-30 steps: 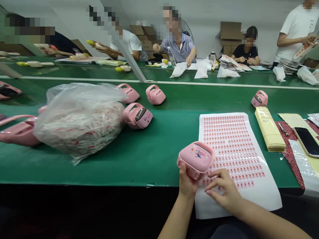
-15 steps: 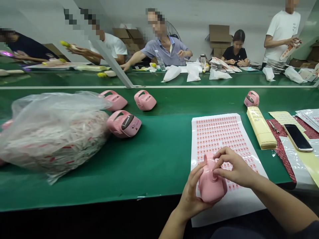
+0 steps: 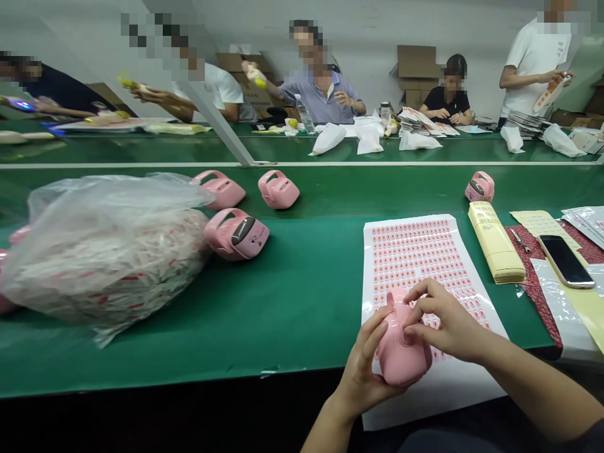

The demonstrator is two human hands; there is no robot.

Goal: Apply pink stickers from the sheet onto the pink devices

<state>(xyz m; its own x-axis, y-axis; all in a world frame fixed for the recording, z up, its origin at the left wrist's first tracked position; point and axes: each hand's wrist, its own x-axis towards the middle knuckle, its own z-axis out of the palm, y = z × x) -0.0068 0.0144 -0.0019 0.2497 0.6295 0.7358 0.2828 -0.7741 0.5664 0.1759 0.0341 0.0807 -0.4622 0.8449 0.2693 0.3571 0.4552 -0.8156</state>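
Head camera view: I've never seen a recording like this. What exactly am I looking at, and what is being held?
No machine here. This picture comes from a camera worn on a person's head, looking forward and down, so the bare arms at the bottom are the wearer's own. The left hand and right hand both hold a rounded pink plastic device above a white sheet of small pink labels. The sheet lies on a long green workbench, near a clear plastic bag of white-and-red strips, a pale yellow stack of sheets and a black smartphone. Similar pink devices sit nearby. A person in a blue-grey shirt sits beyond.
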